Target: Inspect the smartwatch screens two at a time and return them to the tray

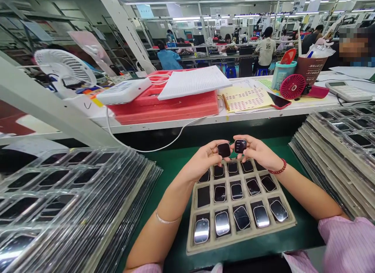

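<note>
My left hand (206, 155) is closed on a smartwatch body (224, 150) whose screen is dark. Beside it, my right hand (258, 149) grips another smartwatch (240, 146), and small lines of white text show on its screen. Both watches are held up close together above the far edge of a beige compartment tray (212, 245). In the tray, dark-screened watch bodies such as this one (241, 218) lie one to a pocket. One pocket (203, 196) in the left column holds no watch. My hands and the held watches partly cover the back row.
Tall stacks of clear trays with watches (88, 202) stand on the left, and more tray stacks (331, 148) on the right. Behind is a white shelf with a red foam box (166, 108), a white fan (64, 67), a phone (279, 101) and a calculator (348, 91). A white cable (175, 138) droops from it.
</note>
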The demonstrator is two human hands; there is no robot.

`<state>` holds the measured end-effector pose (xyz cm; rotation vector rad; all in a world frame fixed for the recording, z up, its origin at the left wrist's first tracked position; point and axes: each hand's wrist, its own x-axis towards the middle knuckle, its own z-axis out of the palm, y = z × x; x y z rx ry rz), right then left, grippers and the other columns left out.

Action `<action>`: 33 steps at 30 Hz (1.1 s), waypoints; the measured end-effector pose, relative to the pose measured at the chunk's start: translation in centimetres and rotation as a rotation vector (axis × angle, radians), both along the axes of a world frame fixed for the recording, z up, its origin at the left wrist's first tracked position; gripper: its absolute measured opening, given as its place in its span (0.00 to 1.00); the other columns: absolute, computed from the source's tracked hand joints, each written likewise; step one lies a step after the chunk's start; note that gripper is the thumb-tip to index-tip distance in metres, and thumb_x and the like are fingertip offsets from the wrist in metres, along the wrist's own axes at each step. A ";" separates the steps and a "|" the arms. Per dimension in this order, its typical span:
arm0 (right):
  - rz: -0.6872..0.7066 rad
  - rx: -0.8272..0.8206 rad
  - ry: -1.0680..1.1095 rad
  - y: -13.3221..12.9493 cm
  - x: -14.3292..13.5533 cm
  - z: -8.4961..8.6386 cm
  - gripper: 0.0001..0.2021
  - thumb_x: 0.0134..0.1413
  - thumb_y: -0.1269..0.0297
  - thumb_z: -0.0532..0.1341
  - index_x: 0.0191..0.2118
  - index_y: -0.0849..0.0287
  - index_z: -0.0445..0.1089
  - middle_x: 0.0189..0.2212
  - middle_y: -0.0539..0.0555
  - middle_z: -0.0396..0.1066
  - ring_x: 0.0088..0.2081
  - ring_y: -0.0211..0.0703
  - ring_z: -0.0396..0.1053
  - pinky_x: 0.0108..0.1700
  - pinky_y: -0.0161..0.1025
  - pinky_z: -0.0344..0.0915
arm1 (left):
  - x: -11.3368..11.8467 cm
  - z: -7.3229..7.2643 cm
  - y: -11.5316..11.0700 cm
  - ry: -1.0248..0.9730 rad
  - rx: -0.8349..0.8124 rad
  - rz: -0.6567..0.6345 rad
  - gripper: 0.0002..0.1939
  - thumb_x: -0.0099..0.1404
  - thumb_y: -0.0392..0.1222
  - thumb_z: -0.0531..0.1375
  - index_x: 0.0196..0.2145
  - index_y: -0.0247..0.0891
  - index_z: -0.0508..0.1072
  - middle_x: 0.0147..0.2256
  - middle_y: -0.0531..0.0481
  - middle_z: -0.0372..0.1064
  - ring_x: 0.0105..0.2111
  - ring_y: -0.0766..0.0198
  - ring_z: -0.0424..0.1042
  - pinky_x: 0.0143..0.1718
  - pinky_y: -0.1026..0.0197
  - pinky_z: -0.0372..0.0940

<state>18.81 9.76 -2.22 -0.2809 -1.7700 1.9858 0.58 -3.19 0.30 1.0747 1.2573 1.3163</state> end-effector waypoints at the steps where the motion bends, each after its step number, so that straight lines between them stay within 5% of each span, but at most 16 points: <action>1: -0.005 0.016 -0.003 -0.1 0.0 0.1 0.26 0.50 0.73 0.62 0.57 0.57 0.64 0.49 0.58 0.74 0.34 0.36 0.74 0.32 0.32 0.74 | 0.0 0.0 0.0 0.008 0.003 -0.002 0.26 0.54 0.36 0.67 0.51 0.35 0.70 0.43 0.44 0.76 0.36 0.61 0.76 0.29 0.66 0.67; 11: -0.117 0.137 0.006 -0.7 0.3 0.7 0.14 0.59 0.55 0.61 0.43 0.61 0.71 0.33 0.55 0.77 0.23 0.34 0.68 0.26 0.32 0.68 | 0.9 0.4 -0.3 0.077 0.007 0.071 0.21 0.59 0.53 0.66 0.43 0.33 0.76 0.34 0.45 0.76 0.26 0.62 0.75 0.24 0.65 0.64; 18: -0.123 0.182 -0.024 -0.9 0.3 0.7 0.19 0.51 0.66 0.62 0.51 0.58 0.67 0.42 0.55 0.75 0.29 0.36 0.71 0.28 0.32 0.69 | 0.8 0.2 -0.2 0.092 0.035 0.030 0.26 0.54 0.45 0.70 0.49 0.36 0.72 0.41 0.44 0.76 0.34 0.59 0.76 0.27 0.65 0.67; 28: -0.150 0.224 -0.021 -1.0 0.4 0.6 0.14 0.59 0.58 0.60 0.46 0.60 0.71 0.38 0.56 0.77 0.26 0.36 0.69 0.28 0.35 0.69 | 1.3 0.2 -0.2 0.148 0.022 0.060 0.21 0.56 0.41 0.66 0.48 0.35 0.73 0.38 0.46 0.76 0.32 0.62 0.76 0.27 0.66 0.66; 33: -0.171 0.243 -0.024 -1.1 0.3 0.7 0.15 0.55 0.62 0.62 0.48 0.60 0.70 0.39 0.56 0.76 0.26 0.36 0.69 0.27 0.34 0.68 | 1.2 0.3 -0.3 0.123 0.021 0.055 0.22 0.54 0.37 0.66 0.48 0.36 0.72 0.40 0.46 0.76 0.32 0.62 0.76 0.27 0.66 0.66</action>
